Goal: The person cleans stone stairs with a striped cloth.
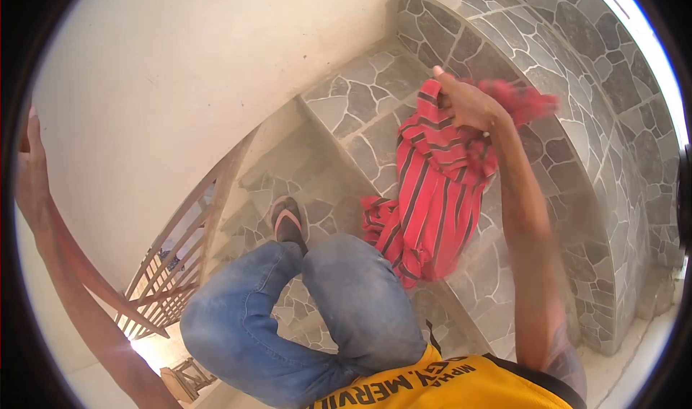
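Observation:
Bunched in my right hand [468, 106] is a red cloth with dark stripes [440, 207]. It hangs down over the stone-patterned steps, beside my bent knee, and one end sticks out blurred to the right of the hand. My left hand [32, 164] is at the far left edge, raised against the pale wall [180, 55]. The dark border of the view cuts into its fingers, so their shape and anything in them cannot be made out.
Stone-patterned steps [360, 95] descend past my sandalled foot [288, 220]. A curved stone-patterned side wall [613, 149] rises on the right. On the lower left is a wooden railing [176, 254], with a handrail along the left arm.

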{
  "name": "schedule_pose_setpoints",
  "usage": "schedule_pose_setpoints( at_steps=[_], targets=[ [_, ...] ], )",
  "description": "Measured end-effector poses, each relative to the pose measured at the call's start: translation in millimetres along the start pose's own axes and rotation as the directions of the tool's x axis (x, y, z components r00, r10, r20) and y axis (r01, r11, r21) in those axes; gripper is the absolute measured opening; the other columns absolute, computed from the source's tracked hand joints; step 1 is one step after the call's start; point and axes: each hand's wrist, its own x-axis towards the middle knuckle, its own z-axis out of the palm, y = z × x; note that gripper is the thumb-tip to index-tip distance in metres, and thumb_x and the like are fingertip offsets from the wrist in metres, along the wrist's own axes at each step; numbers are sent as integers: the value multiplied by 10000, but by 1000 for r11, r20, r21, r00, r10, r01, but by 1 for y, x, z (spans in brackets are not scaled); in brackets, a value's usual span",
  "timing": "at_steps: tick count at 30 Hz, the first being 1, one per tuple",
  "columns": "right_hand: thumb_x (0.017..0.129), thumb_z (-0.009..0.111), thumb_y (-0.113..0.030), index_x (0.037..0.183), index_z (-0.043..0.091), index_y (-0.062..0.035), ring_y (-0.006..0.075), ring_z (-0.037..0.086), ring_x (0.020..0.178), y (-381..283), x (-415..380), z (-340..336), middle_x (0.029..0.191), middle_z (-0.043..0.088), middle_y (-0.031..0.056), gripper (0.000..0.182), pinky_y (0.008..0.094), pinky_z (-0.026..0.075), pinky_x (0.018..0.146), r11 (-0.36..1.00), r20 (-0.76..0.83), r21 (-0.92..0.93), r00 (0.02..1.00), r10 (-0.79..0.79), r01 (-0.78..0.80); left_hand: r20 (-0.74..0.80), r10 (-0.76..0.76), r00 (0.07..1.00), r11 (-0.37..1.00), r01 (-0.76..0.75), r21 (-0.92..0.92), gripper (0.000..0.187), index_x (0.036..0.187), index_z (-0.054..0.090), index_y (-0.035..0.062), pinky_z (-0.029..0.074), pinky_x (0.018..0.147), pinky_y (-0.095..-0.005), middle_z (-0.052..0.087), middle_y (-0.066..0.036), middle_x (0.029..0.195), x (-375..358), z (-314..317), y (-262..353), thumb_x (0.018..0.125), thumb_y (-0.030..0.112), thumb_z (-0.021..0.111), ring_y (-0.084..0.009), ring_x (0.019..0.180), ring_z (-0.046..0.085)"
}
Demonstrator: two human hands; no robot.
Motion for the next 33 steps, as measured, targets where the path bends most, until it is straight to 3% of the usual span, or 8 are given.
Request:
schedule_pose_setpoints(
  at_steps=[2, 5, 8, 10, 21, 26, 28, 33],
  targets=[
    [1066, 490, -385, 1275, 584, 42, 241, 679, 981, 11, -6, -3, 1220, 681, 175, 485, 363, 558, 742, 787, 228, 603, 974, -12, -132, 1, 45, 999, 998, -45, 52, 961, 1577, 86, -108, 437, 1096, -605, 366, -372, 1422, 3, 8, -8, 891, 256, 651, -490, 1323, 432],
    [1009, 503, -172, 1299, 577, 39, 254, 689, 1027, 54, -10, -1, 1227, 680, 207, 366, 377, 565, 797, 827, 211, 563, 964, -162, 15, 3, -43, 999, 999, 43, -8, 960, 1578, 98, -104, 437, 1092, -602, 372, -362, 1418, 2, 9, -4, 884, 249, 659, -480, 1306, 444],
    [902, 506, -27, 1244, 598, 32, 274, 691, 1020, 97, -1, 3, 1128, 685, 214, 359, 412, 545, 879, 472, 329, -694, 822, -464, 544, -50, 49, 998, 984, -40, 174, 954, 1585, 112, -92, 438, 1045, -596, 389, -351, 1407, 0, 15, -9, 878, 244, 658, -474, 1248, 479],
    [846, 545, -42, 1074, 638, 33, 291, 675, 983, 85, -30, 64, 984, 649, 200, 258, 424, 515, 898, 803, 126, -228, 835, -536, 550, -108, 91, 990, 975, -66, 214, 945, 1586, 121, -88, 437, 1040, -594, 397, -347, 1403, 0, 24, -18, 881, 244, 656, -471, 1242, 483],
    [799, 591, -396, 1060, 740, 89, 470, 542, 1245, 82, 1, 148, 1302, 610, 327, 570, 702, 331, 1054, -60, 181, -981, 761, -622, 184, -261, 238, 935, 915, -126, 382, 898, 1590, 170, -68, 434, 1008, -581, 443, -325, 1378, 5, 42, -33, 893, 244, 643, -457, 1210, 506],
    [840, 542, -375, 1056, 754, 59, 485, 542, 1253, 68, 111, 93, 1280, 619, 347, 529, 670, 343, 1074, 341, -330, -923, 825, -459, -180, -323, 264, 909, 929, -150, 337, 831, 1589, 213, -54, 432, 999, -579, 471, -307, 1369, 10, 47, -33, 921, 234, 614, -448, 1208, 516],
    [847, 549, -370, 1029, 765, 26, 492, 553, 1225, 88, 68, 142, 1266, 637, 323, 487, 649, 364, 1063, 54, -174, -983, 785, -595, -177, -352, 261, 899, 932, -140, 334, 786, 1587, 230, -51, 431, 999, -579, 478, -302, 1369, 8, 47, -36, 949, 239, 586, -446, 1211, 518],
    [843, 556, -327, 1085, 736, 82, 513, 550, 1219, 94, 85, 92, 1232, 627, 365, 508, 611, 380, 1088, 482, -79, -832, 801, -593, 274, -338, 224, 914, 936, -106, 336, 713, 1579, 255, -58, 426, 1009, -572, 479, -306, 1371, 2, 45, -26, 1029, 313, 518, -443, 1213, 521]
  ],
)
